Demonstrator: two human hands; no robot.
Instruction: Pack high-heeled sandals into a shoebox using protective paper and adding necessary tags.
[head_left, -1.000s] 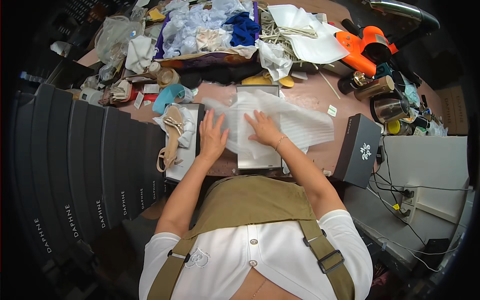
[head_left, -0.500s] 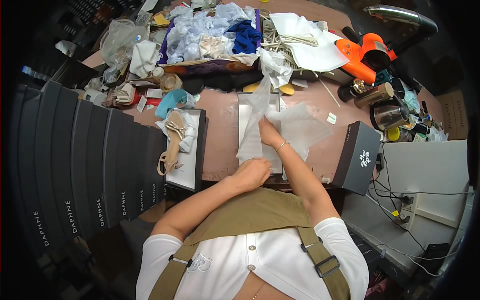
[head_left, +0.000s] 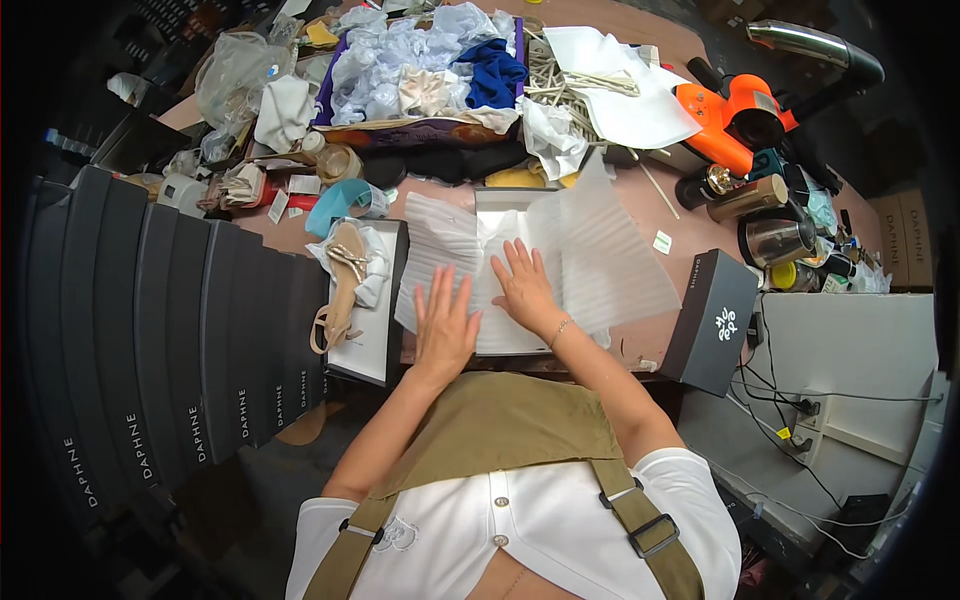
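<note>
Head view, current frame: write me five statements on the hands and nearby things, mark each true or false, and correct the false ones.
1. The left hand and right hand are spread over the pale wrapping material. True.
2. The beige sandal lies right of both hands. False: it lies to their left.
3. The orange device is at the picture's upper right. True.
4. The left hand's grip is closed on the sandal. False: it is open, apart from the sandal.
5. Dark boxes are lined up at the person's left. True.
</note>
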